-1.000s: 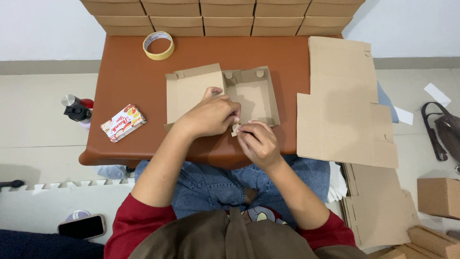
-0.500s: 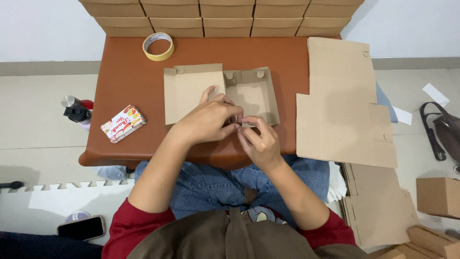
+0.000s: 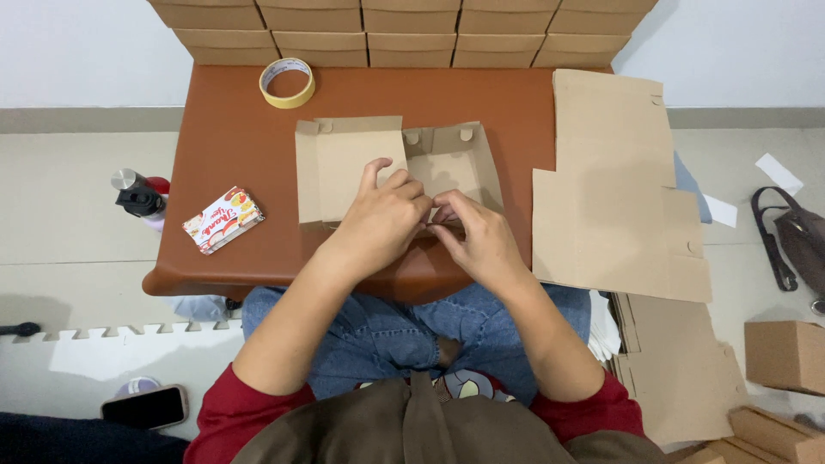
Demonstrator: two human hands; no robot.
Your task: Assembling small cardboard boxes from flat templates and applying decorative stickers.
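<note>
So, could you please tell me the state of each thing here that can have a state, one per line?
cardboard box: half folded, lid flap open and lying flat to its left
left hand: pressing on the box's near edge
right hand: fingers pinching the same edge
tape roll: lying flat, untouched
flat cardboard sheets: unfolded, stacked
snack packet: closed
phone: screen dark

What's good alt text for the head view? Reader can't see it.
Seen from above, a seated person's left hand and right hand press together on the near edge of a half-folded cardboard box on a brown table. A tape roll, a snack packet and flat cardboard sheets lie around it.
</note>
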